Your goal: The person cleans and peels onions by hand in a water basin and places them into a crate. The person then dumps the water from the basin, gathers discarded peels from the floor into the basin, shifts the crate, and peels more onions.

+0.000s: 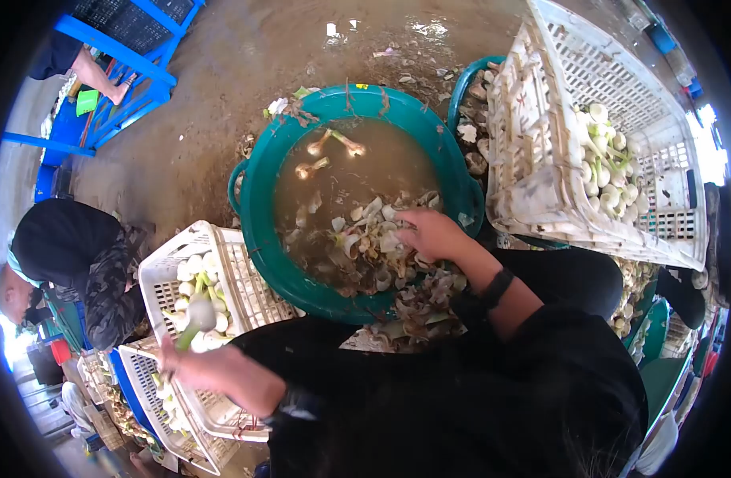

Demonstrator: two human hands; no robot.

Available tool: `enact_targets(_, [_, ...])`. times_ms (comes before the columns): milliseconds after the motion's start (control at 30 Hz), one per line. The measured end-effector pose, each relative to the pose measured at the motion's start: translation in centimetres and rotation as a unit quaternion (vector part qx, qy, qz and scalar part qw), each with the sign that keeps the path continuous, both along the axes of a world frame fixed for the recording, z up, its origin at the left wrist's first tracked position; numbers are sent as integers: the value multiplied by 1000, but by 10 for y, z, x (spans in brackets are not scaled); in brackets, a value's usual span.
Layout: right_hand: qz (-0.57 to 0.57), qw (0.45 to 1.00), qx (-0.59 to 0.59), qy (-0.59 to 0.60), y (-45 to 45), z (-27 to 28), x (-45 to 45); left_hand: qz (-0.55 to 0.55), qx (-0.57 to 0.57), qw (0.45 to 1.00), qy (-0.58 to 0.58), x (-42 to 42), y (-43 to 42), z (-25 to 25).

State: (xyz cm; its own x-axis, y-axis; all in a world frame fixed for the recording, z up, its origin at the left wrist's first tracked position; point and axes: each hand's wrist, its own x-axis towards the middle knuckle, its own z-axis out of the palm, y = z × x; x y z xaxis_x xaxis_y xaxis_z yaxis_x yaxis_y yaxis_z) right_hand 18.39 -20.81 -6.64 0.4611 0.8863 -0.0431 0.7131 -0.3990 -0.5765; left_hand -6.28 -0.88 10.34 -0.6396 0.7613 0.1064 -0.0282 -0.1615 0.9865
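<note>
Blurred by motion, my left hand (226, 378) is over the left white crate (250, 279), which contains several garlic bulbs (206, 275) with green stems. A smeared garlic bulb (200, 312) is at its fingertips; whether the fingers grip its stem I cannot tell. My right hand (435, 236) rests at the heap of wet garlic skins (373, 239) in the green tub (262, 263). Its finger and thumb are apart, with the tips among the skins. Muddy water fills the tub, and three trimmed bulbs (353, 147) float at its far side.
A large white crate (533, 171) with peeled bulbs stands tilted at right, beside another green tub (459, 88) of unpeeled garlic. A second crate (170, 430) sits at lower left. A person in dark clothing (71, 247) is at left, near a blue frame (119, 52). The floor (198, 119) is wet.
</note>
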Motion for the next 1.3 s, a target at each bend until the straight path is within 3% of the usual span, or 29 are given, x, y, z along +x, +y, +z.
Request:
enact_targets(33, [-11,996,-34,77,20,-2,9,74,89,992,41,-23,13,-7])
enact_targets(67, [-22,986,-67,154,42,-5,16,50,61,994,79,-12,10,-5])
enact_targets(100, [-20,994,-45,99,66,-18,20,26,34,992,116,3,0,-4])
enact_targets(167, [-10,998,-33,47,129,-41,32,-258,-32,925,278,22,-6,-47])
enact_targets(200, [-3,998,-43,49,166,-47,40,-425,-94,808,398,31,-16,-68])
enact_targets(233, [4,998,-39,49,200,-58,46,-486,-178,659,546,55,-24,-79])
enact_targets(267, [15,998,-68,-1,233,-71,50,-538,-226,535,610,73,-34,-87])
enact_targets(300, [27,994,-96,-52,258,-84,53,-617,-162,467,612,67,-37,-114])
enact_targets(333, [37,994,-90,-54,274,-96,55,-618,-195,387,657,72,-40,-116])
enact_targets(367, [58,987,-149,26,283,-107,56,-612,-199,391,658,75,-35,-120])
enact_targets(400, [75,969,-210,107,288,-119,56,-571,-174,467,652,76,-31,-123])
enact_targets(467, [66,974,-154,150,282,-137,44,-489,-113,619,604,78,-24,-134])
enact_targets(500, [53,975,-101,190,273,-144,32,-487,-125,619,603,81,-21,-133])
enact_targets(533, [75,954,-100,271,263,-142,24,-483,-239,750,382,88,-17,-130])
enact_targets(567, [90,949,-34,301,241,-128,14,-438,-332,825,130,93,-14,-128])
enact_targets(600, [102,937,32,332,211,-98,1,-421,-358,830,78,92,-11,-127])
enact_targets(700, [87,936,19,341,138,-14,-30,-380,-389,839,7,100,-17,-113])
enact_targets(767, [145,961,94,216,108,11,-45,-447,-357,820,6,96,-19,-117])
enact_targets(833, [141,973,83,163,94,34,-48,-441,-327,836,11,98,-27,-121])
enact_targets(1033, [105,992,44,53,83,37,-57,-479,-308,821,-45,92,-35,-126])
enact_targets(1100, [81,941,78,319,86,22,-50,-479,-336,811,0,95,-40,-105])
enact_targets(1133, [78,924,27,373,83,22,-48,-489,-342,802,-24,93,-40,-103])
enact_targets(1233, [96,952,137,257,69,43,-55,-517,-320,793,-47,92,-36,-108])
enact_targets(1300, [100,967,134,193,64,46,-59,-535,-298,789,-49,91,-38,-116])
